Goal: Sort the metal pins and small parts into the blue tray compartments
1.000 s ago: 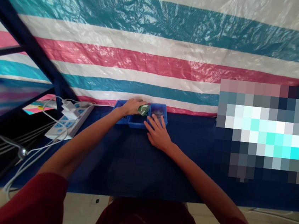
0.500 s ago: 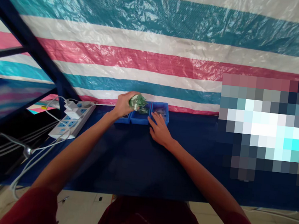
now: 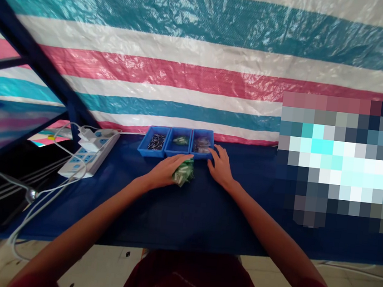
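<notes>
My left hand [image 3: 165, 170] is closed around a shiny see-through bag of small green pieces [image 3: 184, 173], held low over the table in front of the middle blue tray [image 3: 176, 154]. Pale, stick-like bits show at the bag's front end. My right hand [image 3: 222, 166] has its fingers apart, with the fingertips at the near right corner of the right blue tray [image 3: 201, 156]. Some green pieces [image 3: 181, 140] lie in the middle tray, and clear pieces [image 3: 202, 143] fill part of the right one. Dark thin pins [image 3: 156, 142] lie in the left blue tray [image 3: 143, 146].
The three trays stand side by side at the back of the dark blue table [image 3: 176, 219], against a striped plastic sheet [image 3: 185, 74]. To the left is a white power strip [image 3: 89, 155] with plugs and loose cables [image 3: 29, 218]. A blurred-out patch covers the right side.
My left hand has brought the bag from above the trays down toward me. My right hand has shifted rightward, from between the middle and right trays to the right tray's outer side.
</notes>
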`<state>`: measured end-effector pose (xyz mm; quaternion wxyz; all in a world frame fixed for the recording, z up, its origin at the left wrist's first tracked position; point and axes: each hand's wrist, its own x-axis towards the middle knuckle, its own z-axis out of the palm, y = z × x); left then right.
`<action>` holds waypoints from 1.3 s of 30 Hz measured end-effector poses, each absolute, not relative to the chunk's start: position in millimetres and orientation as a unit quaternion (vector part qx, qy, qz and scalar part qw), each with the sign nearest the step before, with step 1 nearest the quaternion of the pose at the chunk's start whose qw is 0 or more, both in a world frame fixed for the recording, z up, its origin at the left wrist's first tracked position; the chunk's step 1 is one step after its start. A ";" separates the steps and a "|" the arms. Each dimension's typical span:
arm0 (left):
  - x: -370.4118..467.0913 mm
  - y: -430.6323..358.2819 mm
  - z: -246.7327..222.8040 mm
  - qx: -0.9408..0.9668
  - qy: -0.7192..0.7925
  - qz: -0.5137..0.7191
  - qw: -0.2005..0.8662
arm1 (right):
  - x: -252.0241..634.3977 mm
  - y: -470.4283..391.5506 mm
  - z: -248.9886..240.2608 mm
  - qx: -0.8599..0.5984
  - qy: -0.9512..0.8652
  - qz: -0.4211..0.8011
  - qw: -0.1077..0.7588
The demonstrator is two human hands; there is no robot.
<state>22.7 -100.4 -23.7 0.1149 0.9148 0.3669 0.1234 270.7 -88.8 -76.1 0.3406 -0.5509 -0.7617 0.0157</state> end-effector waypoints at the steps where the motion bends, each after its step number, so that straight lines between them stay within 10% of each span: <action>1: 20.8 -100.7 -26.9 0.918 0.365 0.123 0.095 | 269.0 -89.3 -76.8 -0.553 -0.763 0.014 0.334; 25: 7.3 -105.3 -42.5 0.959 0.256 0.075 -0.092 | 265.3 -91.2 -81.0 -0.550 -0.768 0.020 0.328; 39: 9.7 -126.8 -20.9 0.965 0.225 0.136 0.002 | 266.3 -90.3 -81.4 -0.550 -0.769 0.036 0.324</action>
